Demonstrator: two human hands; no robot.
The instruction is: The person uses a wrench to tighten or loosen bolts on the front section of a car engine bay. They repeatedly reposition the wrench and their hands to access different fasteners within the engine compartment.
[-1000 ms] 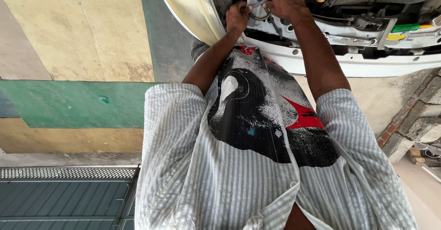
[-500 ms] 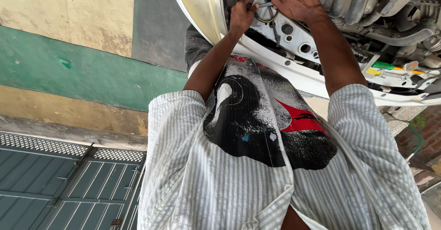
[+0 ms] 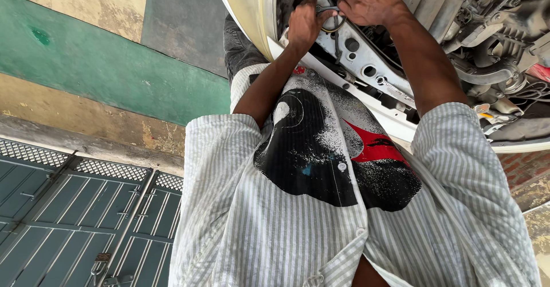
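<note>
We have both hands up in the car's open engine bay (image 3: 458,29). Our left hand (image 3: 303,26) is closed in a tight grip on a thin dark wire loop (image 3: 331,20) just above the pale front panel (image 3: 366,63), and our right hand (image 3: 369,5) curls over the loop's other side, fingers pinching it.

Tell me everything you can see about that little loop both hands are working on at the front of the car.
The loop is thin, dark and curved, like a wire or hose clip; its material is unclear. It sits between the left hand, which pinches one side, and the right hand, whose fingers cover the other end. It hangs just above the car's white front panel, beside round holes. Much of it is hidden.
</note>
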